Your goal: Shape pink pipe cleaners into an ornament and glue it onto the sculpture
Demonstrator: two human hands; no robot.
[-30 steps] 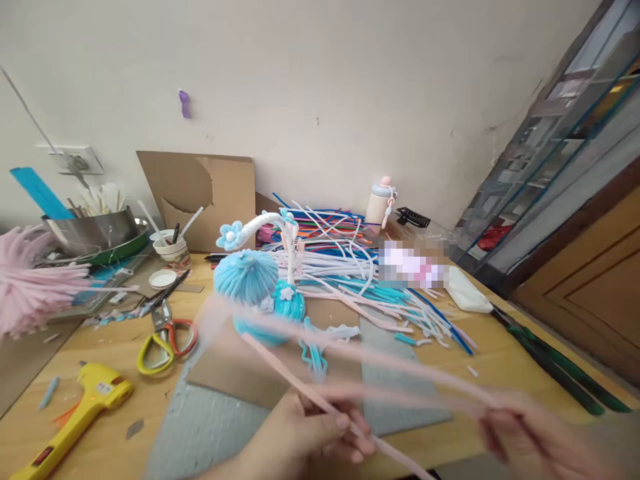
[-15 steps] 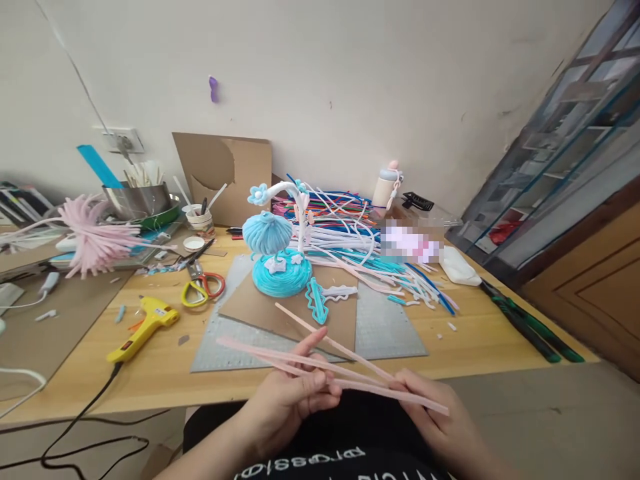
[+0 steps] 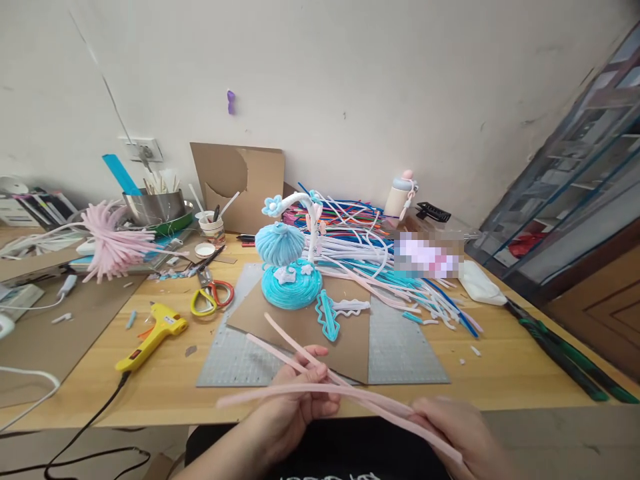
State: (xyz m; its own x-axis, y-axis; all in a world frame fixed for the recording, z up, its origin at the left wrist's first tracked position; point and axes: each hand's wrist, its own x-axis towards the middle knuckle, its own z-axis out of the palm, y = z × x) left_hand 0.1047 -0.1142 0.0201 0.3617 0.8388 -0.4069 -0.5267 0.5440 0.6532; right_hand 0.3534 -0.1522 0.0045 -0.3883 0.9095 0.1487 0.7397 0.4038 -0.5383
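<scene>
Nearest, the person's right hand point(image 3: 450, 427), blurred, grips the pink stems point(image 3: 373, 402) towards their right ends; the left hand point(image 3: 300, 400), apart from it, pinches them between thumb and fingers. Its index finger, extended earlier, is now lower, and one stem has swung clear of the others. Beyond, the blue craft point(image 3: 281, 245) still stands on the desk point(image 3: 480, 390).

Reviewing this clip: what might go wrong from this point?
The pink strips cross between the left hand and right hand, so they could tangle or slip.

The glue gun's black cord runs over the table's front edge; a snag might drag the gun. Whether it is hot cannot be told.
</scene>
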